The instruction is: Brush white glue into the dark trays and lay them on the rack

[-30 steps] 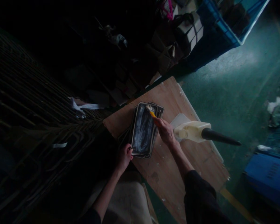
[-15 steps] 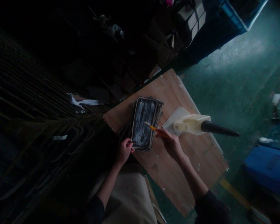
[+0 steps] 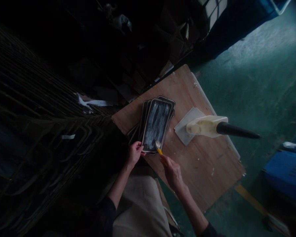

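Note:
On a stack of similar pieces lies a dark rectangular panel (image 3: 156,123) with rounded corners and a pale rim, streaked with a whitish coating. My left hand (image 3: 135,154) pinches its near left corner between thumb and fingers. In my right hand (image 3: 172,169) is a brush (image 3: 159,150) with a yellow-orange handle, its whitish bristles touching the panel near its lower right end. Right of the stack, a cream plastic bottle (image 3: 210,125) with a long black nozzle (image 3: 236,130) lies across a pale square sheet (image 3: 184,131).
All this rests on a wooden board (image 3: 202,174). Rows of stacked dark panels (image 3: 22,82) fill the left side. A blue crate (image 3: 286,174) stands on the green floor (image 3: 256,72) at right, and a larger blue bin (image 3: 224,36) is at the upper right.
My right hand has drawn the brush down from the panel's middle to its lower end. The whitish streaks look different. My left hand keeps the corner; the whole view has shifted slightly.

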The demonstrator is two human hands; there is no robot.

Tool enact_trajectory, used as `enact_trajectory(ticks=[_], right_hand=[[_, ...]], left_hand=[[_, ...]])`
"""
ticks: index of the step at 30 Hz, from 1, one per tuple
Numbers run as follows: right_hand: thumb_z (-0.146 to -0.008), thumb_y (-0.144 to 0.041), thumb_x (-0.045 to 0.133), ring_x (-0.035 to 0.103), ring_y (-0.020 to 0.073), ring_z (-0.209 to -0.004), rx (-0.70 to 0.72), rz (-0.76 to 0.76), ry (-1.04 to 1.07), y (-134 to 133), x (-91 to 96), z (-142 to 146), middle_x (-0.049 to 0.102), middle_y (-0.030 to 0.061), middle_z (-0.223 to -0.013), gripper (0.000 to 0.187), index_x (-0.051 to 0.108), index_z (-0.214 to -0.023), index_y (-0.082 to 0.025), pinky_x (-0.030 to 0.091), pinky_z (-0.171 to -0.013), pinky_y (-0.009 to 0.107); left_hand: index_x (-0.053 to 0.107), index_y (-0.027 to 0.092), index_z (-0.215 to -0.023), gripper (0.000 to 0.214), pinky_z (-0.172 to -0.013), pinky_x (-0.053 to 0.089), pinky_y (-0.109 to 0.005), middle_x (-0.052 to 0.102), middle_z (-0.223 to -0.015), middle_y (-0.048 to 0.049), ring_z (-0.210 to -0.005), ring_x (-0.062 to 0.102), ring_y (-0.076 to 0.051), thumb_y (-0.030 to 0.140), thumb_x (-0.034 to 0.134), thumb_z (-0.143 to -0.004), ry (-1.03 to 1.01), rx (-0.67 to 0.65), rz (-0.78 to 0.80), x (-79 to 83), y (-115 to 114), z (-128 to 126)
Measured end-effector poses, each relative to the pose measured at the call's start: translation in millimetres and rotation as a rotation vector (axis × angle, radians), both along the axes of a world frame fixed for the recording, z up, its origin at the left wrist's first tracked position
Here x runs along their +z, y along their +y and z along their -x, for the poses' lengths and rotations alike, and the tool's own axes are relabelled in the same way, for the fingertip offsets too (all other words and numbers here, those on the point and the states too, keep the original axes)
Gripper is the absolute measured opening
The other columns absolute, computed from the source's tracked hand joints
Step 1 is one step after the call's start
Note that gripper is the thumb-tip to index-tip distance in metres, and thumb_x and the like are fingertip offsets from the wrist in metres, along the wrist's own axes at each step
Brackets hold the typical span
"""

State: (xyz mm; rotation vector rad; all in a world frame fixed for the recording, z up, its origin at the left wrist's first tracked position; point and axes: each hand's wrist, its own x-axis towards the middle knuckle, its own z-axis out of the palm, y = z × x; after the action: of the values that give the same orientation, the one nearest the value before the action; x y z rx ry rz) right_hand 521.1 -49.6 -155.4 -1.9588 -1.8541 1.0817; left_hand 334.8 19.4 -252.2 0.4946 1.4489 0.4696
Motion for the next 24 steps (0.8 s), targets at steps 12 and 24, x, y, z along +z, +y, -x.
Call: enact_trajectory(ticks=[12,24], right_hand=[[-0.097,-0.021,0.045,0.067,0.0162,-0.090,-0.167,0.048,0.365,1.1,7.7,41.5,0.068,0.0055,-0.103,0.024,0.057,-0.118,-0.021,0.053,-0.079,0.024],[-0.097,-0.028,0.045,0.068,0.0162,-0.086,-0.427,-0.242,0.201,64.7,-25.1,-40.7,0.069,0.0053,-0.096,0.026,0.057,-0.119,-0.020,0.054,-0.079,0.027]], left_hand=[[0.063,0.014,-0.089,0.015,-0.048,0.055,-0.024,0.067,-0.069,-0.0012,-0.056,0.065,-0.015,0.021,0.066,-0.076,0.015,-0.041,0.000,-3.8,-2.5,5.9],[0.060,0.012,-0.091,0.030,-0.049,0.055,-0.024,0.068,-0.069,-0.0036,-0.054,0.067,-0.015,0.031,0.069,-0.070,-0.058,-0.096,0.026,2.7,3.2,6.9]])
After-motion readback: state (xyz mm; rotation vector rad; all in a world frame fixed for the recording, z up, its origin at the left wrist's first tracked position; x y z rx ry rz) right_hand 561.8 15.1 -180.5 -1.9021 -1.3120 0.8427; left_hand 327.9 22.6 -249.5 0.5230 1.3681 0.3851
